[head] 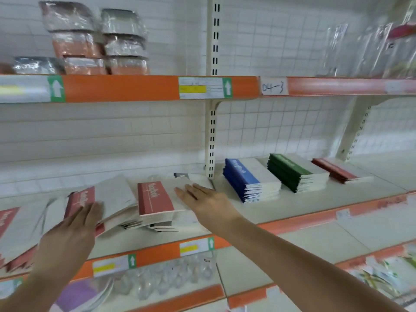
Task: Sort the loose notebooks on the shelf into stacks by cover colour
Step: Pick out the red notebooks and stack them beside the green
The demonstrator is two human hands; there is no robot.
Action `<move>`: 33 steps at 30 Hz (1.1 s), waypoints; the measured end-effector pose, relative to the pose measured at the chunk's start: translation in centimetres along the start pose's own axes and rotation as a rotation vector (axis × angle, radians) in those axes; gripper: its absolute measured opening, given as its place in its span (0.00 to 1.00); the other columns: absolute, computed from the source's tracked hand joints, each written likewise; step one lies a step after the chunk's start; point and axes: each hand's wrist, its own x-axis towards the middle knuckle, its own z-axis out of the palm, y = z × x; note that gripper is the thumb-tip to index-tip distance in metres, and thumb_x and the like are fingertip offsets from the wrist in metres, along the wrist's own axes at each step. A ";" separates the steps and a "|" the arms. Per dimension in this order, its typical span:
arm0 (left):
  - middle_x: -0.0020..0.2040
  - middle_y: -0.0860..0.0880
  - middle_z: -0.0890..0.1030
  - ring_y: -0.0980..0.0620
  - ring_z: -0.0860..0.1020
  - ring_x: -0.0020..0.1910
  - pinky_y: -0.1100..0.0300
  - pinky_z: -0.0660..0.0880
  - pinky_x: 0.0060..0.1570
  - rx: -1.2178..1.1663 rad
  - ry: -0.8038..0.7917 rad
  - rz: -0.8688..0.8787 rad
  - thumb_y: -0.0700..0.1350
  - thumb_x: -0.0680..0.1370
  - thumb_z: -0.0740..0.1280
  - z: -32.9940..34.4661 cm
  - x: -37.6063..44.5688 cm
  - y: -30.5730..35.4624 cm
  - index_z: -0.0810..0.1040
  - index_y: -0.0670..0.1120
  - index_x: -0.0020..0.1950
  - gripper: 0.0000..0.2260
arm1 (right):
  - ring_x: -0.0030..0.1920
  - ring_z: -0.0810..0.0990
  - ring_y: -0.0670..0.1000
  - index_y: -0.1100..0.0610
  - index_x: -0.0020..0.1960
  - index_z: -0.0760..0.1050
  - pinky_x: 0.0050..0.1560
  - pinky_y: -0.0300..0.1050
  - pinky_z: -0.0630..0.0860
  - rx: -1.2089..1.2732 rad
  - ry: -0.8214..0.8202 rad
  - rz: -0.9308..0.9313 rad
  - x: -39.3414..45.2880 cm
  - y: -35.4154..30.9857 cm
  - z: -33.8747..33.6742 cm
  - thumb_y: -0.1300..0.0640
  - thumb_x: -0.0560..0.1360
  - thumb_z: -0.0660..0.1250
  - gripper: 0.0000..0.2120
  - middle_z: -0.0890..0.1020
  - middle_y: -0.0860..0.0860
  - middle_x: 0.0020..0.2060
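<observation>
Loose notebooks (155,200) heaped mid-shelf: thin, light, floppy, slick covers, best pinched at the spine; left hand (78,224) flat on one, right hand (202,201) open, holding nothing.

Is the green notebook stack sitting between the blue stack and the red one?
Yes, the green stack sits between the blue stack and the red stack.

loose notebooks (126,206) at shelf (304,206) left, 3 stacks (297,174) in a row at right, wrapped packs (94,39) on shelf above
</observation>
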 end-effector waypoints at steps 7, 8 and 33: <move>0.51 0.38 0.83 0.39 0.84 0.44 0.49 0.77 0.32 0.019 0.138 0.163 0.32 0.75 0.48 0.1 2.1 9.0 0.75 0.37 0.61 0.21 | 0.47 0.84 0.54 0.57 0.58 0.81 0.35 0.43 0.80 -0.024 0.110 0.102 -5.9 5.6 -3.5 0.67 0.67 0.50 0.27 0.85 0.55 0.48; 0.51 0.37 0.83 0.39 0.84 0.43 0.49 0.77 0.32 0.022 0.147 0.181 0.32 0.75 0.47 0.2 2.8 10.2 0.75 0.36 0.60 0.21 | 0.47 0.85 0.54 0.56 0.58 0.81 0.35 0.43 0.80 -0.042 0.125 0.115 -6.8 6.5 -4.0 0.66 0.68 0.50 0.27 0.85 0.54 0.48; 0.52 0.34 0.82 0.38 0.84 0.47 0.46 0.81 0.41 -0.237 0.233 0.477 0.31 0.71 0.52 7.8 25.9 38.5 0.79 0.31 0.59 0.22 | 0.52 0.83 0.54 0.59 0.60 0.80 0.45 0.48 0.81 -0.300 0.103 0.502 -21.8 34.0 -7.7 0.66 0.71 0.53 0.23 0.84 0.54 0.52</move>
